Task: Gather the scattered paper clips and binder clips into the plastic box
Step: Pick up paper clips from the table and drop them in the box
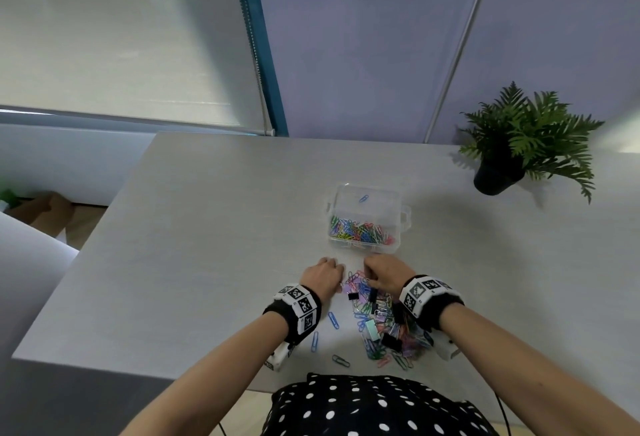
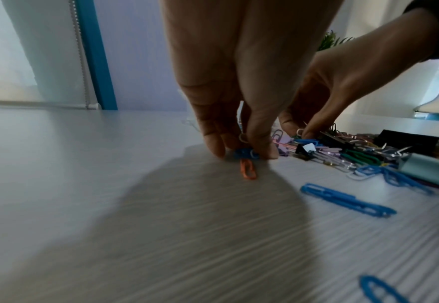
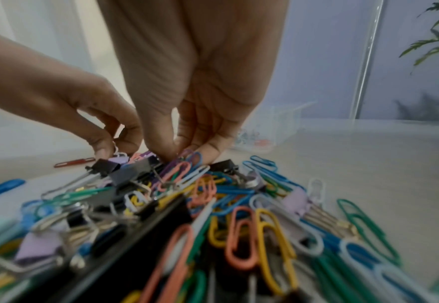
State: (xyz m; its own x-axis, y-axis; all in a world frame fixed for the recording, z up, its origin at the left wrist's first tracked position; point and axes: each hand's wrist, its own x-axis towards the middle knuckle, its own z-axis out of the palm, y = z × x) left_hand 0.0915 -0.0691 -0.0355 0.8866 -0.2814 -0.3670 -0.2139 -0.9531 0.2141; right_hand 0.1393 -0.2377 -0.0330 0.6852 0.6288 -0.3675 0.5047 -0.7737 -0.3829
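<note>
The clear plastic box (image 1: pixel 398 228) stands open on the table, with coloured paper clips (image 1: pixel 360 231) across its near side. Closer to me lies a pile of paper clips and binder clips (image 1: pixel 384 318) (image 3: pixel 213 205). My left hand (image 1: pixel 341 273) (image 2: pixel 241 153) is at the pile's far left edge and pinches a small blue binder clip (image 2: pixel 244 153) that rests on the table. An orange paper clip (image 2: pixel 248 169) lies just in front of it. My right hand (image 1: pixel 367 276) (image 3: pixel 187 156) is beside the left one, fingertips pinched on clips at the pile's far end.
Loose blue paper clips (image 1: pixel 334 319) (image 2: pixel 342 199) and a grey one (image 1: pixel 341 360) lie left of the pile. A potted fern (image 1: pixel 519 145) stands at the table's back right. The table's left edge (image 1: pixel 86 245) drops to the floor.
</note>
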